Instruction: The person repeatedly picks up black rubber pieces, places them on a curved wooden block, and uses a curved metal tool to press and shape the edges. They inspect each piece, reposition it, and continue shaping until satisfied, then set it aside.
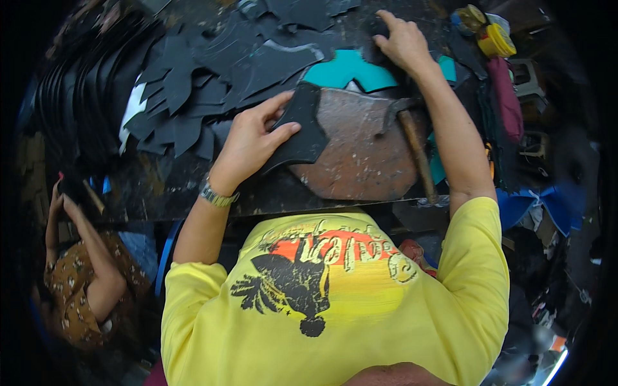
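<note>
My left hand [248, 138], with a watch on its wrist, grips a black cut-out piece [306, 132] with curved edges between thumb and fingers. That piece overlaps the left side of a worn reddish-brown slab [367, 154]. A hammer [417, 151] with a wooden handle lies on the slab's right side. My right hand [404, 42] reaches to the far part of the table, index finger and thumb apart, with nothing visible between them. A teal cut piece [351, 71] lies beyond the slab, left of my right forearm.
Many black cut pieces [219, 71] lie heaped at the left and back. A long row of curved black pieces [84, 96] stands at far left. Yellow container [496, 42] and maroon cloth [504, 96] are at right. Another person [96, 276] sits at lower left.
</note>
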A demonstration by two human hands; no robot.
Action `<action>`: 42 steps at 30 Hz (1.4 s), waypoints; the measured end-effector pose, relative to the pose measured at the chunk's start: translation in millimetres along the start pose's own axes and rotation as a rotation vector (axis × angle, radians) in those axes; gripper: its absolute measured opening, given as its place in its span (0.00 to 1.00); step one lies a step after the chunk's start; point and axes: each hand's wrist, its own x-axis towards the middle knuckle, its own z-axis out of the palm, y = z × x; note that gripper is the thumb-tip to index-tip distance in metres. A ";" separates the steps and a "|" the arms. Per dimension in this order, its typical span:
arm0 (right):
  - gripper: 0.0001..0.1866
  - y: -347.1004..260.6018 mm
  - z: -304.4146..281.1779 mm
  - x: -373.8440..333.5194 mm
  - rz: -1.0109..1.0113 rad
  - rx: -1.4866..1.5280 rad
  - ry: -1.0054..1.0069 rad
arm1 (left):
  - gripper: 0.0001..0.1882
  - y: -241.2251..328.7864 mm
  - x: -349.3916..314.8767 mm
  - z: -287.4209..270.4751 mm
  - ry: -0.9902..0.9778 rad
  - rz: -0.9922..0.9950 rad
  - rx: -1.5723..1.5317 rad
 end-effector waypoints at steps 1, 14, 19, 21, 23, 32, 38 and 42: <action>0.33 -3.6 -0.2 2.1 0.019 -0.009 -0.048 | 0.28 -0.1 -3.1 -1.0 0.006 0.031 -0.053; 0.20 -42.2 -127.5 -53.5 -0.171 0.441 0.506 | 0.20 -3.0 -11.8 -11.0 -0.036 0.086 0.009; 0.19 -87.9 -143.9 -159.6 -0.708 0.472 0.269 | 0.18 3.7 -13.5 -7.8 0.031 0.258 0.171; 0.19 -96.8 -139.7 -188.7 -0.623 0.477 0.097 | 0.19 9.4 -16.8 -4.2 0.066 0.295 0.351; 0.21 -94.0 -135.8 -203.6 -0.521 0.479 -0.029 | 0.20 16.2 -18.9 2.0 0.108 0.365 0.507; 0.34 -59.9 -128.6 -220.4 0.019 0.265 -0.108 | 0.22 27.5 -27.1 31.5 -0.014 0.541 0.551; 0.31 -48.6 -132.5 -201.2 0.127 0.358 -0.207 | 0.18 17.2 -29.0 26.4 0.024 0.515 0.514; 0.22 -40.0 -129.6 -160.7 -0.052 0.338 -0.057 | 0.17 14.7 -31.4 21.0 0.039 0.484 0.491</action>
